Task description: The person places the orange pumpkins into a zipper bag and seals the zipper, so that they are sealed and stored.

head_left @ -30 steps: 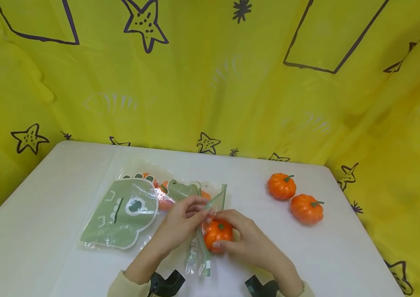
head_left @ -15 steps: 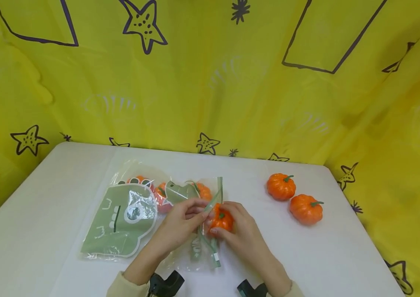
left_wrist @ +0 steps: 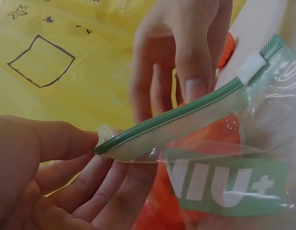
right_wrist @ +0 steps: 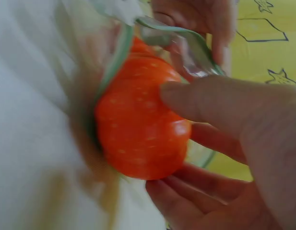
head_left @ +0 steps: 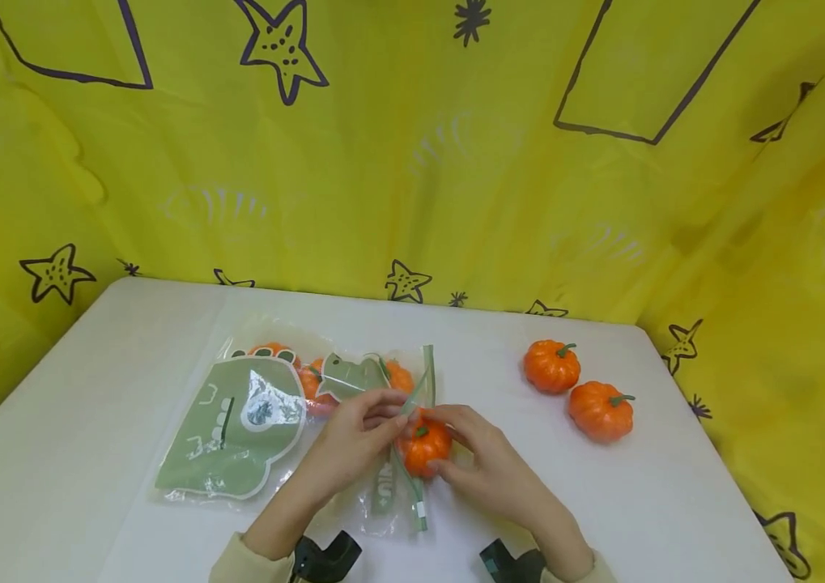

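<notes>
At the centre of the white table [head_left: 660, 486], a small orange pumpkin [head_left: 425, 444] was located at the mouth of the clear bag [head_left: 383, 490], apparently between the two green zip strips [right_wrist: 120, 60]. The right hand [head_left: 491, 465] held it between thumb and opposing fingers, spread only to the pumpkin's width; this grip left the side facing the bag uncovered. The left hand [head_left: 361, 437] pinched the bag's lip, thumb and fingers nearly closed on the film, presumably because limp plastic would otherwise fold together. The white slider [left_wrist: 252, 68] sat toward the near end of the zip, clear of the pumpkin. More orange items [head_left: 312, 379] lay inside, their weight likely steadying the bag. Two loose pumpkins [head_left: 601, 411] rested farther right, on the right hand's side, probably for easy reach.
</notes>
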`<action>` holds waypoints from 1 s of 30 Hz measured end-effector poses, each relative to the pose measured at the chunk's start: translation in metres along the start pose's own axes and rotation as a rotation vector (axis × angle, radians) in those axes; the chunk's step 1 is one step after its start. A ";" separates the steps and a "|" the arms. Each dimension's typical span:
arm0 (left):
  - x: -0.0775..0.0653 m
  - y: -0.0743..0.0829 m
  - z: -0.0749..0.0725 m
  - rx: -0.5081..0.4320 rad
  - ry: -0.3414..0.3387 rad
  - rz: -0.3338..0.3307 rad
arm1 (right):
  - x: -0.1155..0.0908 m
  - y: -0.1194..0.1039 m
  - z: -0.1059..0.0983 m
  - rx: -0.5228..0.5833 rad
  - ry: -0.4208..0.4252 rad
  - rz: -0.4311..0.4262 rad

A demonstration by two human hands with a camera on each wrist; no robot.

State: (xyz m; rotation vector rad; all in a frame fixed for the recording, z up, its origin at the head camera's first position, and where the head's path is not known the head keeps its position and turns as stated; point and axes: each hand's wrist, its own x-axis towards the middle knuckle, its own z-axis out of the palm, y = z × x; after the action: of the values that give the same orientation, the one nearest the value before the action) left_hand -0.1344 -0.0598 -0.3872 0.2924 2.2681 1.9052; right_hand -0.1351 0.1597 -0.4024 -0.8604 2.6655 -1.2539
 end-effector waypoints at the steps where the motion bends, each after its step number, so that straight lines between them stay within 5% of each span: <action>1: 0.000 0.000 0.000 0.013 0.002 0.005 | 0.001 0.000 0.002 -0.001 0.018 -0.009; 16: -0.005 0.009 0.002 0.271 0.138 0.076 | 0.003 -0.005 0.015 -0.102 0.058 -0.030; 23: -0.005 0.012 -0.001 0.145 0.133 0.054 | 0.005 -0.009 0.017 -0.039 0.046 -0.052; 30: -0.003 0.011 -0.004 -0.064 0.130 -0.018 | 0.006 -0.009 0.020 -0.117 0.075 -0.037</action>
State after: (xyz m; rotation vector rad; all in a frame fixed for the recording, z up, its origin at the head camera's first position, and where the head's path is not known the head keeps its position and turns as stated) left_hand -0.1319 -0.0625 -0.3758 0.1424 2.2744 2.0392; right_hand -0.1300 0.1387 -0.4078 -0.8991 2.8191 -1.1696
